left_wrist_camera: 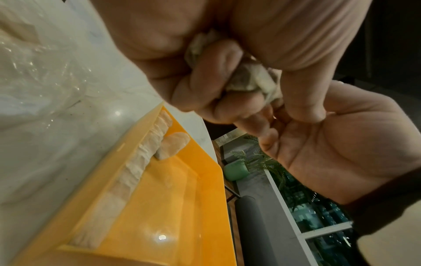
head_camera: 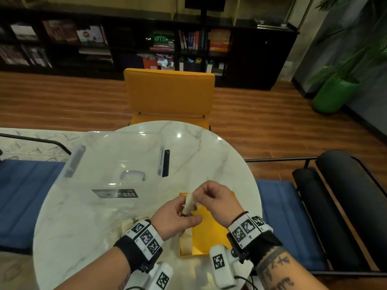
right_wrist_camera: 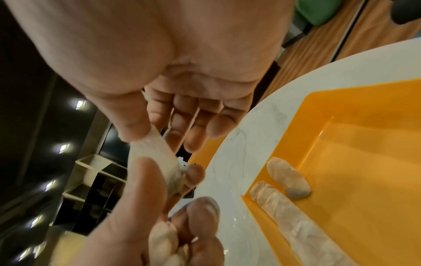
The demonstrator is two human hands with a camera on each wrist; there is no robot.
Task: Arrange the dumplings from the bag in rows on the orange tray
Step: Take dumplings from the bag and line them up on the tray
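Both hands meet above the orange tray (head_camera: 211, 231), sharing one pale dumpling (head_camera: 189, 203). The left hand (head_camera: 174, 218) has its fingers curled around the dumpling's lower end; the left wrist view shows crumpled dough pressed between fingertips and thumb. The right hand (head_camera: 217, 200) pinches the dumpling's upper edge between thumb (right_wrist_camera: 134, 124) and forefinger, its other fingers loosely bent and free. The dumpling stands roughly upright between the two hands, clear of the tray.

Below, a row of dumplings (left_wrist_camera: 136, 171) lies packed along the tray's left wall, and a single dumpling (left_wrist_camera: 173, 147) lies just beside the far end of that row. The tray rests near the right edge of the round marble desk (head_camera: 209, 155). Left of the tray lies a clear plastic bag (left_wrist_camera: 38, 72), and farther back stands a clear storage box (head_camera: 117, 162).
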